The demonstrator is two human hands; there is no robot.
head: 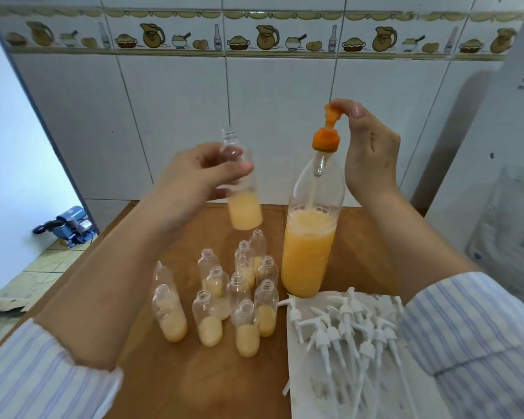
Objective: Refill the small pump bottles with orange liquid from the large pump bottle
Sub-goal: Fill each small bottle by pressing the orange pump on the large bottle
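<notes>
Fingers of the right hand [368,152] pinch the orange pump head [333,111] of the large bottle [310,237] standing on the wooden table [170,373]; left hand [191,182] grips 1 uncapped small bottle [241,189] raised beside it, part-filled

1. The large pump bottle [310,225] is seen to be clear, filled partway with orange liquid, and topped by an orange pump head [327,128].
2. The small bottles [224,297] are clear, with pale orange liquid in their lower parts.
3. The loose pumps [345,328] are white, laid on white paper [303,388].
4. The table [164,373] is brown wood.
5. The sleeves [481,328] are striped white and pale blue.
6. The wall tiles [179,116] are white, bordered by a yellow-brown jug pattern [152,34].
</notes>
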